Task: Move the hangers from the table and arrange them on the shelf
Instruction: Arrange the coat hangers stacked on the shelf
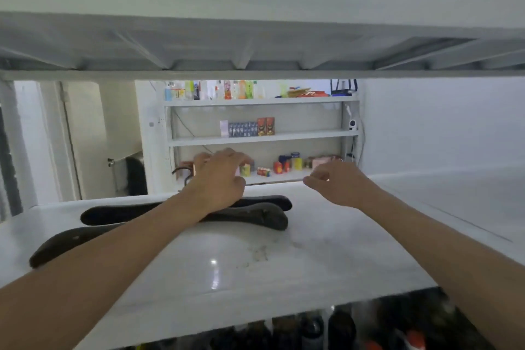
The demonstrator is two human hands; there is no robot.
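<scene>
I see two black hangers (255,212) lying on the white shelf (326,250), left of centre, long axes running left-right. My left hand (218,179) hovers directly above them, fingers loose; my right hand (338,185) floats further right, relaxed, holding nothing.

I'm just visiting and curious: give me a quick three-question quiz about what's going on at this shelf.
1. True or false: two dark hangers lie flat on the white shelf.
2. Which hand is over the hangers? A) the left hand B) the right hand C) neither
3. Fill in: the right hand holds ______.

Key:
1. True. The hangers lie side by side, partly hidden under the left forearm.
2. A. The left hand reaches over the hangers' middle; whether it grips anything cannot be seen.
3. Nothing. Its fingers are loosely curled above the bare shelf.
</scene>
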